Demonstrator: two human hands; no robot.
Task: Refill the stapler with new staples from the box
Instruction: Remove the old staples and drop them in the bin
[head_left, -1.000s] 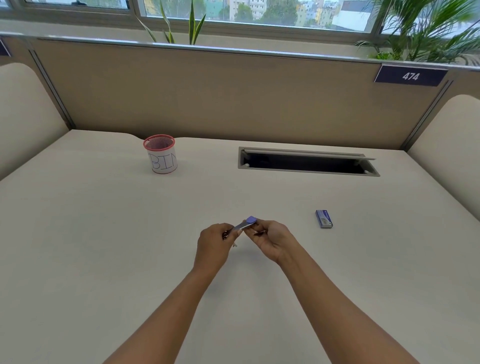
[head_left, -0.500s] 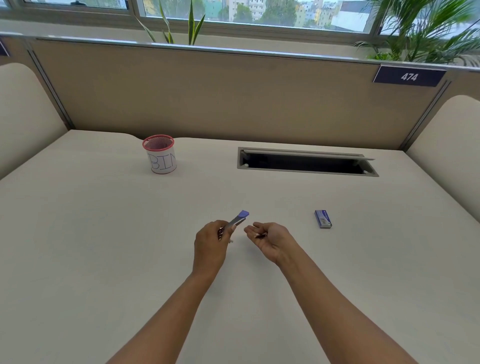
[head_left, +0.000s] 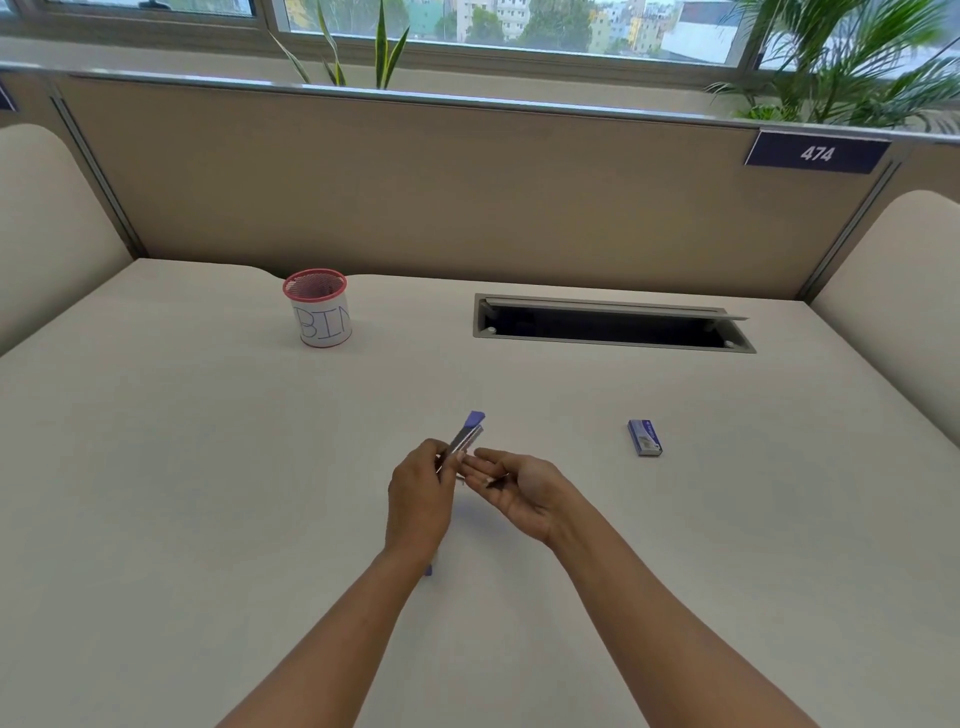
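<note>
Left hand (head_left: 418, 493) is clenching around the stapler (head_left: 466, 439), holding it up off the surface (head_left: 208, 467) with its purple tip pointing up and away. The metal part is showing below the tip; whether the magazine is sitting open is too small to tell.

Right hand (head_left: 519, 486) is resting just beside it, palm up, fingers loosely spread and nearly touching the left hand's fingers. A small dark sliver is lying across the palm; it cannot be identified, and the grip is not closing on it.

Box of staples (head_left: 644, 438) is lying flat on the surface, well apart to the right, appearing closed. No loose strip of staples is showing anywhere.

A mesh cup marked "BIN" (head_left: 318, 307) is standing far left of centre; a cable slot (head_left: 613, 325) is lying open behind.

Judgement: the task is sitting at an early stage. The stapler is in hand and possibly being opened or emptied. Left to do: reaching for the box, drawing out a strip, seating it in the stapler, closing up.
</note>
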